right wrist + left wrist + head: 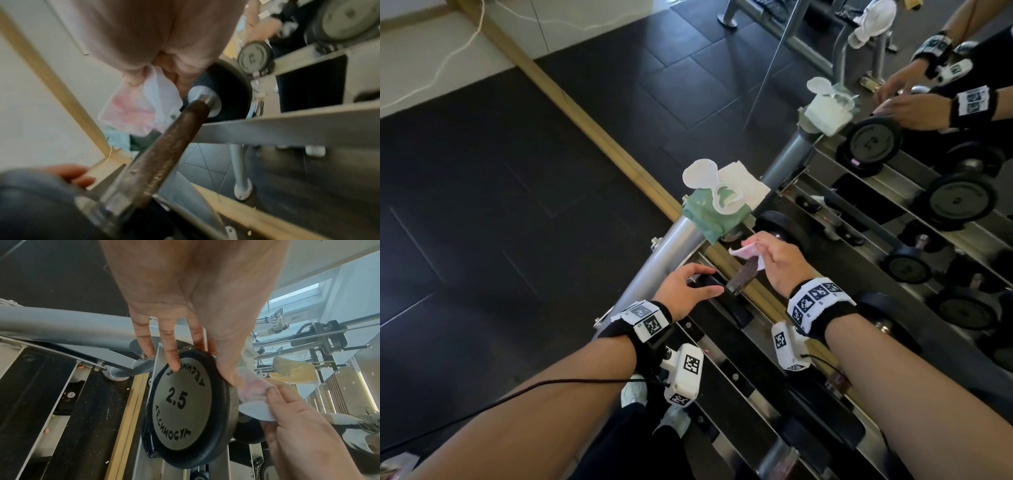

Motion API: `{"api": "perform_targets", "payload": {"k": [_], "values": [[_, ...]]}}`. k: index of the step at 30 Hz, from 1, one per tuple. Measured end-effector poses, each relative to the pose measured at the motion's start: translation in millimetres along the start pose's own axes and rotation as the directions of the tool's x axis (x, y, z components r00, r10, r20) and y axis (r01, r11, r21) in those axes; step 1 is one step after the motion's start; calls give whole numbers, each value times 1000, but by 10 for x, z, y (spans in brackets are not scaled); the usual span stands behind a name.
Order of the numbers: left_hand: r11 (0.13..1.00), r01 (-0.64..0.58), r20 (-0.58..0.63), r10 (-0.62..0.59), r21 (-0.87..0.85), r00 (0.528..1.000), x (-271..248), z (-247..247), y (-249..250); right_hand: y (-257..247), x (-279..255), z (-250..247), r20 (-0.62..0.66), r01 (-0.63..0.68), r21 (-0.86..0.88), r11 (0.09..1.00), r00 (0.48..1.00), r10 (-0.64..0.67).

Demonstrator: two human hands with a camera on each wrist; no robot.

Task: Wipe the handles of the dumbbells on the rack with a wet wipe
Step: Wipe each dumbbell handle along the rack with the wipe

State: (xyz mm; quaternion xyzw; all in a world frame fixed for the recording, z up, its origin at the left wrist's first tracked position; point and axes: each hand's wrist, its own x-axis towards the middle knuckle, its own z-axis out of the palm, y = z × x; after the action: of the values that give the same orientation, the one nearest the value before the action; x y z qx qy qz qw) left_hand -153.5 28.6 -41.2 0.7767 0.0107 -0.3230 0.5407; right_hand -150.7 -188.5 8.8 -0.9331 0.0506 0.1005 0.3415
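Note:
A 2.5 dumbbell (185,402) lies at the left end of the rack's top shelf. Its brown, worn handle (741,279) (164,154) runs between two black discs. My left hand (710,281) (205,371) holds the near disc, fingers across its face and thumb over the rim. My right hand (756,251) (156,65) pinches a white wet wipe (744,250) (252,402) (131,110) with pink stains, just above the far end of the handle. The wipe hangs beside the handle; I cannot tell whether it touches.
A green pack of wipes (709,212) with its lid open sits on the grey rack post (671,240). A mirror behind the rack repeats my hands and the dumbbells. More dumbbells (822,428) lie on lower shelves. Dark rubber floor (517,205) lies to the left.

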Motion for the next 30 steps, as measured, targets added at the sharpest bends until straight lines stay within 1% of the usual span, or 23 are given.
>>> {"api": "perform_targets", "payload": {"k": [1,2,4,6,7,10,12,13,14,15,16,17,19,20,21,23,24,26,27,28,30], "values": [[1000,4,2,-4,3,1000,-2,4,2,13,2,-9,-14,27,-11,1000,1000,-27],[1000,6,5,-6,3,1000,-2,9,4,54,0,0,-2,47,-39,998,999,-47],[1000,6,13,-6,-2,1000,1,17,14,142,-49,56,99,76,-181,980,993,-59],[1000,2,11,-2,6,1000,2,13,23,207,-115,150,218,86,-341,936,976,-10],[1000,2,10,-2,10,1000,2,9,26,228,-146,190,245,84,-379,922,970,12],[1000,2,15,-2,13,1000,-9,-2,38,214,-233,215,259,101,-350,931,966,-7],[1000,-2,23,2,-5,1000,-30,0,62,212,-314,249,322,212,-388,897,943,-84],[1000,-5,26,5,-15,1000,-43,3,76,247,-350,284,322,226,-409,884,942,-92],[1000,-8,25,8,-19,1000,-59,8,90,238,-413,294,276,201,-438,876,958,-82],[1000,-11,21,11,-14,1000,-76,14,105,189,-507,299,231,147,-394,907,971,-56],[1000,-14,15,14,1,1000,-97,24,120,211,-529,335,215,39,-300,953,976,28],[1000,-21,6,20,22,1000,-117,36,126,205,-553,347,223,-9,-237,972,973,64],[997,-40,-15,41,70,999,-159,72,136,127,-576,254,223,-59,-191,980,970,102],[995,-46,-23,48,88,999,-189,97,142,145,-602,223,291,-89,-150,985,948,130],[994,-45,-30,48,102,998,-223,127,149,165,-630,185,280,-90,-166,982,951,134],[989,-35,-57,43,143,997,-283,209,156,242,-746,31,267,-241,-44,970,932,244],[983,-33,-88,49,183,995,-313,258,149,302,-827,-61,243,-262,48,964,939,243],[954,-28,-184,86,297,979,-394,377,167,398,-1018,-276,159,-258,246,934,962,223],[937,-16,-229,102,349,968,-451,454,192,454,-1120,-392,120,-246,316,916,968,219],[922,-3,-262,113,387,958,-518,547,223,509,-1215,-501,72,-217,353,910,976,204],[904,-12,-284,147,427,948,-643,762,294,622,-1360,-697,9,-181,320,930,982,188]]}}
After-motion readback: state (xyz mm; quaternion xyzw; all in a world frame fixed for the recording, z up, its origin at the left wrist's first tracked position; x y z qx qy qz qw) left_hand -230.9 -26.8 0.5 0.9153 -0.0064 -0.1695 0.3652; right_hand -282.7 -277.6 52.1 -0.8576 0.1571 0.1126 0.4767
